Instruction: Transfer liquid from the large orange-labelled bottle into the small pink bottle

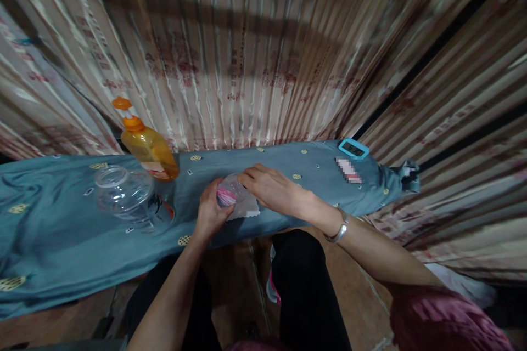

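Note:
Low over the cloth-covered bench, my left hand (211,211) is closed around a small clear round plastic container (226,193) with a pink and white patch on its side. My right hand (274,189) is at the container's right edge, its fingers bent and pressed together. What those fingertips grip is hidden. Under and beside the container lies a whitish sheet with a jagged edge (247,209), partly covered by both hands.
Left of my hands stand a large clear plastic jar (127,197) and an orange pump bottle (150,148). At the right end lie a blue-framed digital clock (353,148) and a small blurred pink-white item (348,170). A pleated curtain (247,55) hangs behind the bench (74,230).

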`<state>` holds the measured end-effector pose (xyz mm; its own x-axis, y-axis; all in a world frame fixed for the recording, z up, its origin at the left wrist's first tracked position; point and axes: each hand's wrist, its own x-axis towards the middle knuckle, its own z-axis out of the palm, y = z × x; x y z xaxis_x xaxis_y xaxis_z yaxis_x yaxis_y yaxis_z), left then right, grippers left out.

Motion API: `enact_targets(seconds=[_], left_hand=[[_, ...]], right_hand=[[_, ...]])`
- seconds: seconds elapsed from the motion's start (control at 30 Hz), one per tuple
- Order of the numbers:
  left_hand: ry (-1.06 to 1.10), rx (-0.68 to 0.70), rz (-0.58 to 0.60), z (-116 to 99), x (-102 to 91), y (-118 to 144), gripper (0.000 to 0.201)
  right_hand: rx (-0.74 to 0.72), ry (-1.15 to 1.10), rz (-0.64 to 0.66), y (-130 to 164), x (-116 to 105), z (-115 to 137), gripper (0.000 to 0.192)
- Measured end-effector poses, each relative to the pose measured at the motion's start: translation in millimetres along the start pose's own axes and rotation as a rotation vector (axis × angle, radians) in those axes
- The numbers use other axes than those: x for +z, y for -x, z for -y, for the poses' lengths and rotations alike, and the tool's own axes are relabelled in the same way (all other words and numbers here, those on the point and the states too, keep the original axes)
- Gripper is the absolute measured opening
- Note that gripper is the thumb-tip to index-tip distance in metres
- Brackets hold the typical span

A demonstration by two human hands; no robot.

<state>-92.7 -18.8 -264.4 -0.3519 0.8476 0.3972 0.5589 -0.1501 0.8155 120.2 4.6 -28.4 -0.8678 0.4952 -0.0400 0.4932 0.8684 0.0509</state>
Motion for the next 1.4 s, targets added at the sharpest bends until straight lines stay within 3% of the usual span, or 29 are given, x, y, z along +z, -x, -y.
enact_targets(seconds=[0.13,0.27,0.47,0.57,0.67,0.93,1.17,1.3,1.4], left_hand=[[-0.002,-0.023,-0.012,1,-2.5,0,0.08],[0.002,-0.084,-0.051,-1,-6.1,0,0.084],[0.105,-0.171,-0.154,-5,-12.0,5,0.09],[0.111,-0.236,-0.136,-4,-14.6,9,0.088],[0.134,-0.241,-0.081,-7,-11.0,10,0.078],[0.186,-0.273,-0.019,-19,17.9,4,0.083],[0.242,-0.283,-0.037,-14,21.1,6,0.109],[0.244,-0.266,-0.1,-16,6.6,24,0.112],[0.245,-0.202,-0.16,-15,-28.1,61,0.09]], right_hand=[[0.001,-0.014,-0.036,6,-1,-1,0.042],[0.149,-0.043,-0.058,4,11,-26,0.034],[0.536,-0.081,0.147,0,82,-83,0.04],[0.609,-0.1,0.21,4,119,-96,0.041],[0.629,-0.109,0.192,9,141,-99,0.041],[0.561,-0.173,-0.026,29,164,-78,0.043],[0.427,-0.33,-0.247,43,186,-46,0.045],[0.377,-0.442,-0.378,51,202,-27,0.045],[0.357,-0.537,-0.459,64,218,-7,0.045]])
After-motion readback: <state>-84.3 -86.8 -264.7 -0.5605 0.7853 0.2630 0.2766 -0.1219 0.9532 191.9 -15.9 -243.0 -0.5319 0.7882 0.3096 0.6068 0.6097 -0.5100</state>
